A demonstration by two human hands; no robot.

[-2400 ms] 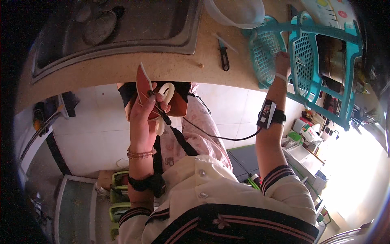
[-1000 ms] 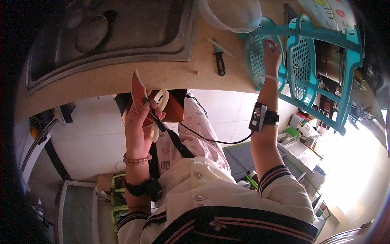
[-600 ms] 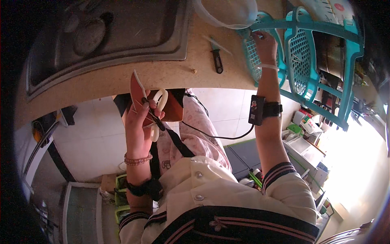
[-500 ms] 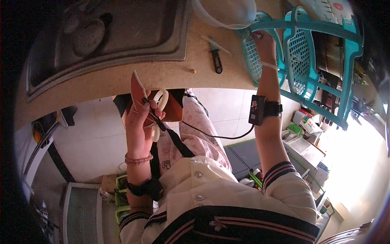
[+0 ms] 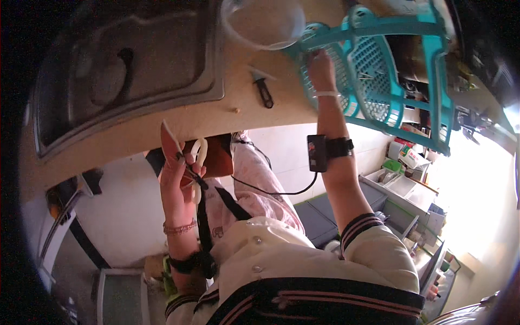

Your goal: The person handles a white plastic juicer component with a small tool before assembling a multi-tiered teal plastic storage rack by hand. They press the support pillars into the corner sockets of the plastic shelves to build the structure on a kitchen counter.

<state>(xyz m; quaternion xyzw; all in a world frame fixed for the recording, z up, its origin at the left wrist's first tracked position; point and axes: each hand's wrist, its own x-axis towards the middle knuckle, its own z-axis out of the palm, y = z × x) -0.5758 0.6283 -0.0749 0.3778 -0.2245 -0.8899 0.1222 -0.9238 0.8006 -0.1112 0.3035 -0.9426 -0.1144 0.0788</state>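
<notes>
My left hand (image 5: 174, 176) is closed at the front edge of the counter. It grips what looks like a pair of scissors, with cream loop handles (image 5: 201, 153), a dark middle and a broad pointed blade (image 5: 169, 138) rising past the fingers. My right hand (image 5: 322, 70) reaches into the nearer basket of a teal plastic rack (image 5: 374, 26). Its fingers are curled, and whatever they hold is hidden. Between the hands, a small knife (image 5: 264, 93) with a black handle lies on the counter (image 5: 216, 116).
A metal sink (image 5: 215, 65) fills the counter's left side. At the back, a translucent bowl (image 5: 264, 24) stands beside the rack. Under the counter's edge is a brown container (image 5: 219, 160). A black cable (image 5: 271, 193) runs to a box (image 5: 317, 153) strapped on my right forearm.
The whole view has shifted, so the counter and rack appear farther left. My left hand still grips the scissors, and my right hand stays in the rack's nearer basket.
</notes>
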